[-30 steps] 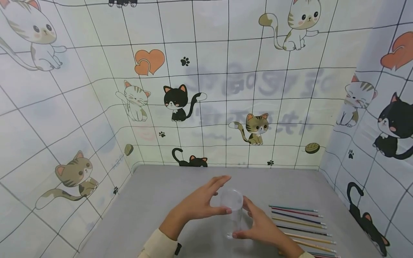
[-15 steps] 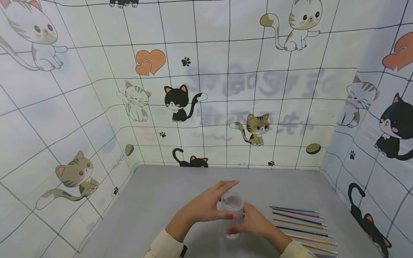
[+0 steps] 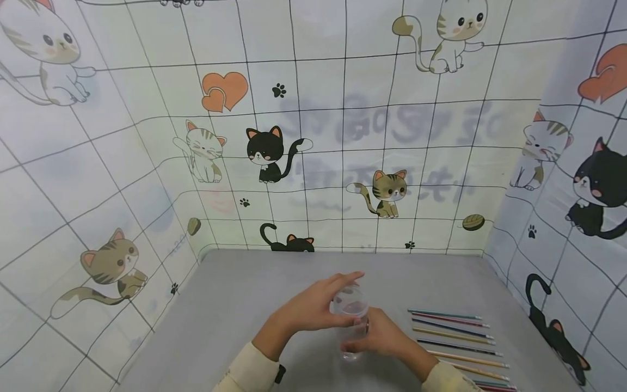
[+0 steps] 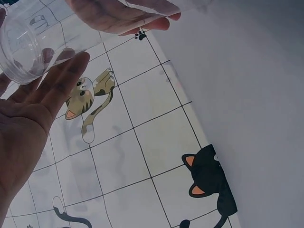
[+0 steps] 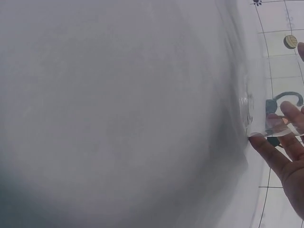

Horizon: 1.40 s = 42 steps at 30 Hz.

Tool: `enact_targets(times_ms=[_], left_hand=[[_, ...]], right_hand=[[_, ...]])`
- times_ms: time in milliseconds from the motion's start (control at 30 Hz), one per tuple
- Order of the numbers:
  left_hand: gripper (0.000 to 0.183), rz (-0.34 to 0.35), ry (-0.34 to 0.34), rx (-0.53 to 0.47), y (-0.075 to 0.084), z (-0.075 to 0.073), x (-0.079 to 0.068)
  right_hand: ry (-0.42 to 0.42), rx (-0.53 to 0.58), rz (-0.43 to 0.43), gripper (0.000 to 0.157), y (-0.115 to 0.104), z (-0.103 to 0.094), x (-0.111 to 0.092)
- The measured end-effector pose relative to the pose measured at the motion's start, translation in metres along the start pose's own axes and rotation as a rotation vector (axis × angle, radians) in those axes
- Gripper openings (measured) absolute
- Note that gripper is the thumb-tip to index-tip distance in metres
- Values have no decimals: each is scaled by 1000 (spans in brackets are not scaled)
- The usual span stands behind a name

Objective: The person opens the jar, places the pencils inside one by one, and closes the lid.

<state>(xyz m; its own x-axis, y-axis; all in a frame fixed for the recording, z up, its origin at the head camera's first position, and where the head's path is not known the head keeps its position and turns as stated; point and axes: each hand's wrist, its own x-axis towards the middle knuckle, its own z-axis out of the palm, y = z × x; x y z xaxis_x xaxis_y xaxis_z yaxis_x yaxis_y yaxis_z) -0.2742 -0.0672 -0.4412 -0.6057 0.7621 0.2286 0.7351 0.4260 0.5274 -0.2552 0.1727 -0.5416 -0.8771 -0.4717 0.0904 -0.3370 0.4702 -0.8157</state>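
Note:
A clear plastic cup [image 3: 350,307] stands upright on the grey table between my two hands, mouth upward. My left hand [image 3: 320,305] holds it near the rim, thumb on the near side and fingers behind. In the left wrist view the left hand's fingers [image 4: 66,78] reach along the round rim [image 4: 19,47]. Lower down, my right hand [image 3: 384,335] grips the wall, its thumb across the front. The right wrist view shows the cup's base [image 5: 248,109] close to the table, with the right thumb [image 5: 266,149] against the side.
Several pencils [image 3: 453,332] lie side by side on the grey table [image 3: 235,310], right of my right hand. Behind and on both sides hangs a white gridded sheet [image 3: 318,71] printed with cats, hearts and paws.
My right hand has moved left and closed round the cup's lower part. My left hand has shifted slightly right, nearer the rim. The pencils stay put.

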Motion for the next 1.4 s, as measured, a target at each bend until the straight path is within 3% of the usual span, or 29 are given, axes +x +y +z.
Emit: enact_targets(times_ms=[300, 667, 1000, 1400], left_hand=[[90, -76, 24, 48, 7, -1, 4], [92, -182, 59, 157, 20, 2, 8], [73, -200, 119, 268, 30, 7, 10], [72, -247, 221, 436, 37, 20, 14]], right_hand=[[14, 29, -38, 72, -1, 0, -2], [36, -21, -45, 74, -2, 2, -1], [39, -54, -25, 64, -4, 5, -3], [64, 49, -18, 59, -2, 9, -2]])
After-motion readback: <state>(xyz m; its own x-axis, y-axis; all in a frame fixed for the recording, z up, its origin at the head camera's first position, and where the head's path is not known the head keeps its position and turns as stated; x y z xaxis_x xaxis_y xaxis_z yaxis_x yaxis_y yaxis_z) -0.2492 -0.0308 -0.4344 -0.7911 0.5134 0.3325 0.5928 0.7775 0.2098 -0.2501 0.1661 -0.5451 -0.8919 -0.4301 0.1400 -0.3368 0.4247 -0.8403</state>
